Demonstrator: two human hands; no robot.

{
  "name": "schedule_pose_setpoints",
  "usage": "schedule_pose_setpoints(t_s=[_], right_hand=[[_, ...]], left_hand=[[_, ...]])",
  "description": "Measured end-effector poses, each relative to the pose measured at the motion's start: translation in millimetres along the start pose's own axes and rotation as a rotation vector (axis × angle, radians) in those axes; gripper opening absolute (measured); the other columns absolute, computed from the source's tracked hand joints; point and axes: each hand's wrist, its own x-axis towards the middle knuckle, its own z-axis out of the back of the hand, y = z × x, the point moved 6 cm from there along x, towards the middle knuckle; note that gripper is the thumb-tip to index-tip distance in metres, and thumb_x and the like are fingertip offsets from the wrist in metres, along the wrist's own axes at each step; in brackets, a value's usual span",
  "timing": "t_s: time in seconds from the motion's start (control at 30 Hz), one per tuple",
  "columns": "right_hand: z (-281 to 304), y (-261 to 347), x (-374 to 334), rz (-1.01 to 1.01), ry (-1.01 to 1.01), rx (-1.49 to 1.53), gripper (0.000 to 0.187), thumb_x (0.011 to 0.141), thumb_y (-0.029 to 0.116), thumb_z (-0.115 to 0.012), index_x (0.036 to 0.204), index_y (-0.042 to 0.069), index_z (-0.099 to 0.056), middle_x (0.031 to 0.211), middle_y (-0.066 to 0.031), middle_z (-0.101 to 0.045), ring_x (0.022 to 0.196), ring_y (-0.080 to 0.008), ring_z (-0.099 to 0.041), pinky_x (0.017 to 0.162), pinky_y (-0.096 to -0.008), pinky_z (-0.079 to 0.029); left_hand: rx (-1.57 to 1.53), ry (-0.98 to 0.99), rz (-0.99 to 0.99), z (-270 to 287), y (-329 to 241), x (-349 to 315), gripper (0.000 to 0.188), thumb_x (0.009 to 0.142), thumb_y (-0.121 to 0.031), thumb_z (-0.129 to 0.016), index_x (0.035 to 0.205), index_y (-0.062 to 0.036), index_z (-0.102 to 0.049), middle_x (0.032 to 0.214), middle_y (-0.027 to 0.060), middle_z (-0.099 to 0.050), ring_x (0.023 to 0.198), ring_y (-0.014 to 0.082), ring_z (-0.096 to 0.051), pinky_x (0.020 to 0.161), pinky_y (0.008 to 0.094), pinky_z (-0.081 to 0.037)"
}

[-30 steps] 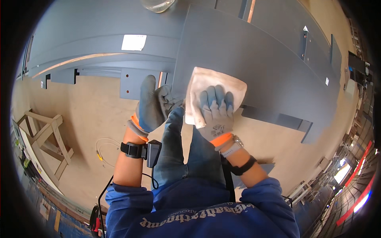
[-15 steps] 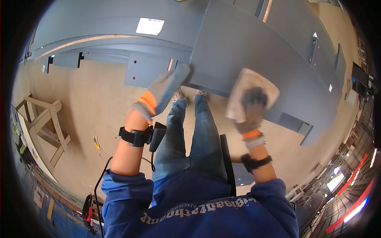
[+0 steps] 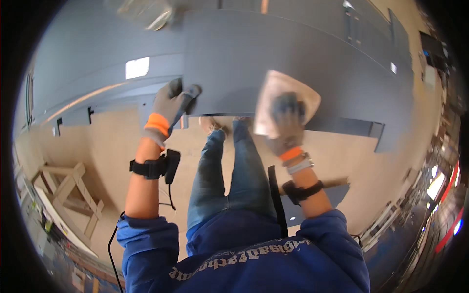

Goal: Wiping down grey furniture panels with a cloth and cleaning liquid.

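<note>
My right hand (image 3: pixel 289 119), in a grey glove with dark fingertips and an orange cuff, presses a whitish cloth (image 3: pixel 267 100) onto a large flat grey panel (image 3: pixel 227 58). Motion smears it slightly. At the panel's near left corner is my left hand (image 3: pixel 168 107), gloved alike. Its thumb lies over the panel's edge and its bent fingers are on the other side, so it seems to grip that edge. Under the panel's left side lie more long grey pieces (image 3: pixel 105 73), one with a white label (image 3: pixel 137 68).
A clear plastic-looking item (image 3: pixel 154 14) lies at the far left on the grey surface. On the floor to the left stands a wooden trestle (image 3: pixel 68 193). Another grey piece (image 3: pixel 337 195) is low behind my right forearm. Racks and stock line the right side.
My view has turned, so the panel sits further left. The left hand has gone from stretched flat to bent at the panel's corner. The right hand and cloth have shifted over the panel.
</note>
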Motion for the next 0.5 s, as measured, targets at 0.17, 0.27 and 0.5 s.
schedule_pose_setpoints(t_s=[0.17,0.27,0.5], right_hand=[[18.0,-143.2,-46.4,-0.592,-0.085,0.183,0.066,0.086,0.031,-0.056,0.143,0.002,-0.038,0.139,-0.0224,-0.044,0.132,-0.0409,-0.037,0.116,-0.0492,-0.02],[1.1,-66.4,-23.8,-0.4,0.064,0.108,0.061,0.085,0.026,-0.057,0.139,0.003,-0.043,0.134,-0.019,-0.049,0.131,-0.0369,-0.039,0.115,-0.0478,-0.022],[-6.5,46.8,3.7,0.092,-0.002,0.346,0.061,0.086,0.043,-0.05,0.141,0.016,-0.045,0.15,-0.0099,-0.036,0.144,-0.0286,-0.021,0.118,-0.046,-0.012]], left_hand=[[-0.193,-0.169,-0.02,-11.8,29.0,4.3,0.044,0.089,-0.033,-0.063,0.116,0.0016,-0.06,0.1,0.0038,-0.066,0.09,0.0129,-0.057,0.082,0.0273,-0.047],[-0.117,-0.235,0.03,-25.0,31.7,12.0,0.039,0.091,-0.032,-0.061,0.116,-0.0022,-0.061,0.096,0.0016,-0.063,0.086,0.011,-0.055,0.077,0.0261,-0.046],[-0.208,-0.343,0.086,-4.6,50.1,10.6,0.025,0.093,-0.04,-0.06,0.098,-0.0161,-0.06,0.066,-0.0048,-0.05,0.056,0.0071,-0.046,0.05,0.0247,-0.039]])
